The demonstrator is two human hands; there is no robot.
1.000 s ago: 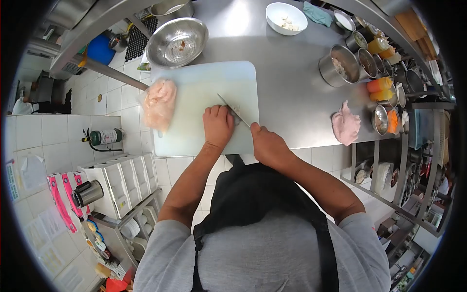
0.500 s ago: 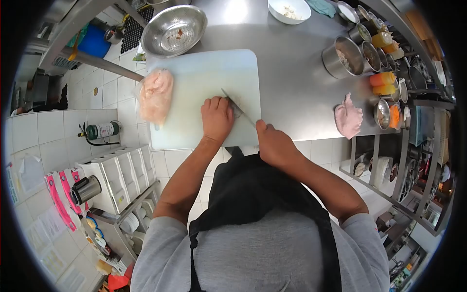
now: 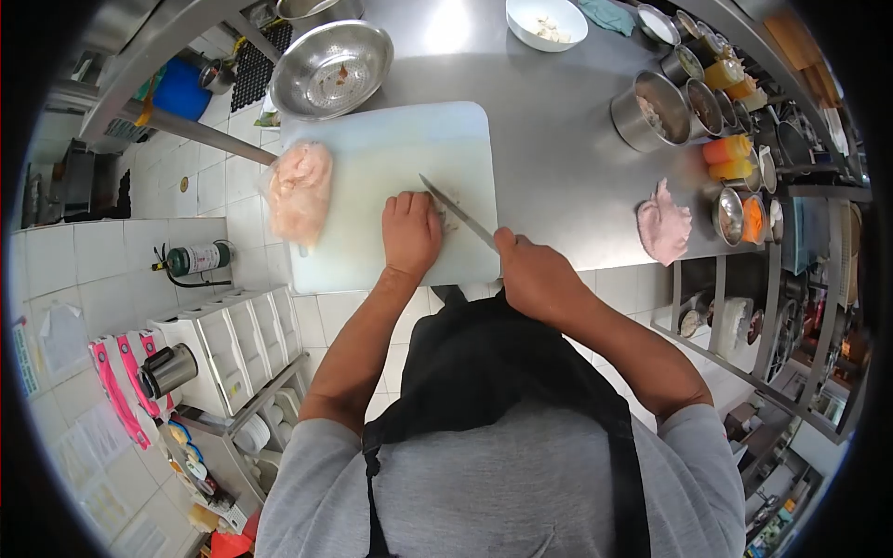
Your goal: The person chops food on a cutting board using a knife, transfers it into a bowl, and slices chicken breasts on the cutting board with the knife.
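My right hand (image 3: 539, 277) is closed round the handle of a kitchen knife (image 3: 462, 214), whose blade slants up and left over the white cutting board (image 3: 372, 149). My left hand (image 3: 411, 234) rests on the board left of the blade, its fingers curled and pressed together. Whatever lies under those fingertips is hidden. Small brownish cut bits (image 3: 450, 221) lie by the blade, too small to name. At the board's left edge sits a clear plastic bag (image 3: 301, 193) of pale pink stuff that looks like raw meat.
A perforated steel bowl (image 3: 321, 93) stands behind the board. Further back is a white bowl (image 3: 547, 22) with pale pieces. To the right are a steel pot (image 3: 642, 116), a pink cloth (image 3: 664, 223), and sauce bottles (image 3: 728, 149) among several metal containers.
The knife has shifted slightly, and more of the blade's flat side shows. My right hand sits a little further right. My left hand keeps nearly the same place, while the whole view has tilted slightly.
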